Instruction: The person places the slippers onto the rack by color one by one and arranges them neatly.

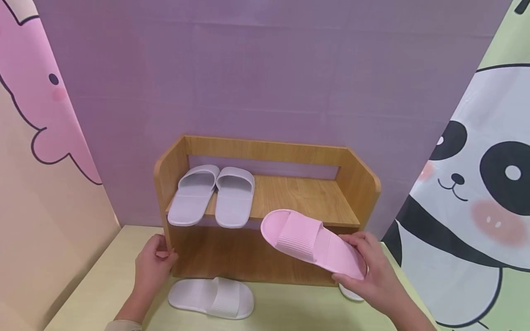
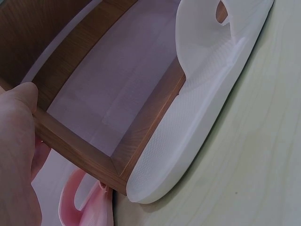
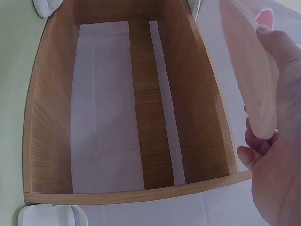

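Note:
My right hand grips a pink slipper by its heel end, thumb on one side and fingers on the other. The slipper is tilted in front of the wooden shoe rack, its toe pointing left, near the upper shelf's front edge. In the right wrist view its sole shows beside the rack. My left hand pinches the front edge of the rack's left side panel. Two pale slippers, one and another, stand side by side on the upper shelf's left part.
A white slipper lies sideways on the table before the rack. Another white slipper shows partly by the rack's right foot. A pink slipper peeks out beside the left panel. A purple backdrop stands behind.

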Motion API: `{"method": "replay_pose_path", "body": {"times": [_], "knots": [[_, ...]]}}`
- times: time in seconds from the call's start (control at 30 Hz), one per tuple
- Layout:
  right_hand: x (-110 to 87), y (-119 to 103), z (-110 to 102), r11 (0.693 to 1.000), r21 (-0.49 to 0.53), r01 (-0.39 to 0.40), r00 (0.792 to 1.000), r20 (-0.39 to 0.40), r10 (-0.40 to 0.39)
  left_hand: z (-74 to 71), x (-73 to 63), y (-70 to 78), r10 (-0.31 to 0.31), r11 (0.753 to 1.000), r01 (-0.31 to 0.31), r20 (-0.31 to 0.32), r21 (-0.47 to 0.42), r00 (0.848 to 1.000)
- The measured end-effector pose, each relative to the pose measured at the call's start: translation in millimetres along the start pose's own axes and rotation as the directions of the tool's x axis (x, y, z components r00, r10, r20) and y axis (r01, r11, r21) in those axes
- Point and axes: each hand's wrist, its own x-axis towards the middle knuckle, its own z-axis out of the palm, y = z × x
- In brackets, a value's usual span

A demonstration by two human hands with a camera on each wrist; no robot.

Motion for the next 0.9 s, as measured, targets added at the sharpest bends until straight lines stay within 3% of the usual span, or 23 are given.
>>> {"method": "replay_pose_path", "body": {"times": [0.37,0.6,0.9], "knots": [[16.5,-1.4,7.5,0.994,-0.081,-0.071,0.988,-0.143,0.059,-0.9,-1.0,1.3,-0.017,1.0,0.017,0.019,-0.005,1.0],[29.8,-3.7,16.1,0.975,-0.125,-0.185,0.959,-0.237,0.152,-0.6,-1.7,1.4,0.001,1.0,-0.001,0.012,-0.011,1.0],[48.2,-7.0,27.7,0.959,-0.151,-0.241,0.921,-0.347,0.177,-1.6,-1.6,1.6,0.008,1.0,-0.008,0.007,0.006,1.0]]}}
